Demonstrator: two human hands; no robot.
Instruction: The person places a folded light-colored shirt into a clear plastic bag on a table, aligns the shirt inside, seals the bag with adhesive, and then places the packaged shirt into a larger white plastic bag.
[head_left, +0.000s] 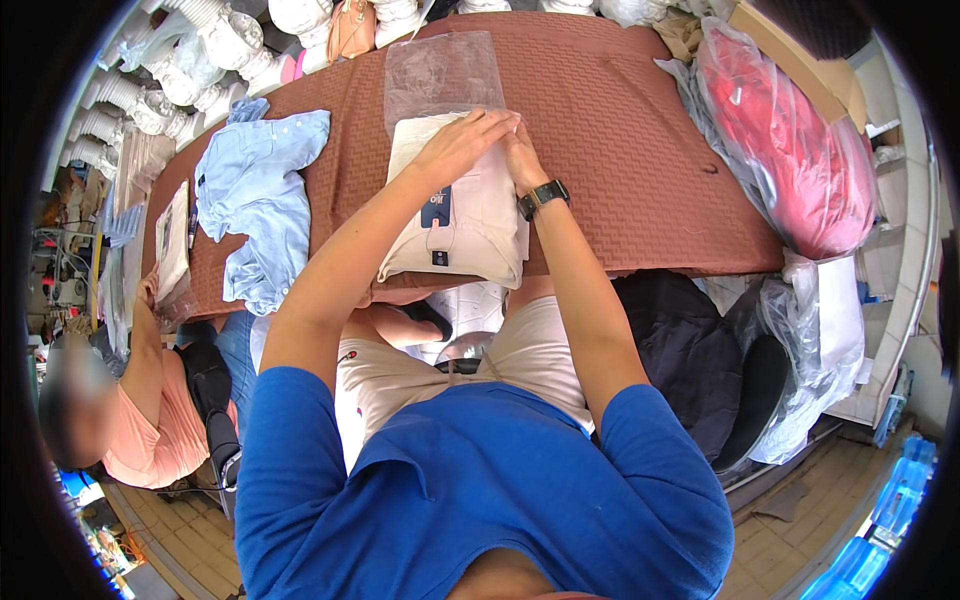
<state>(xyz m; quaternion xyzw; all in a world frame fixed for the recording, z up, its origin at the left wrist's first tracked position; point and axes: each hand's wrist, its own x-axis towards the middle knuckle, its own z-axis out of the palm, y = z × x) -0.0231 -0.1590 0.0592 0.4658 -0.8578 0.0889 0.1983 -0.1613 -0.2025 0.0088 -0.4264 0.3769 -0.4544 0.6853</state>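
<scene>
A folded cream garment (410,235) with dark blue tags (436,208) lies in front of me on the table. A clear plastic bag (440,72) spreads flat beyond its far edge; how much of the garment it covers is hard to see. Across the garment's far end rests my left hand (466,145), fingers stretched out toward the right corner. My right hand (520,160), with a dark watch on the wrist, is closed at that corner, its fingertips meeting the left ones. It seems to pinch the bag's edge there, partly hidden.
A brown-covered table (600,150) holds a crumpled light blue shirt (265,180) on the left. At the right stands a plastic-wrapped red bundle (785,140). Another person (150,420) sits at the left, one hand at a bagged garment (172,240). White mannequin parts (225,40) line the back.
</scene>
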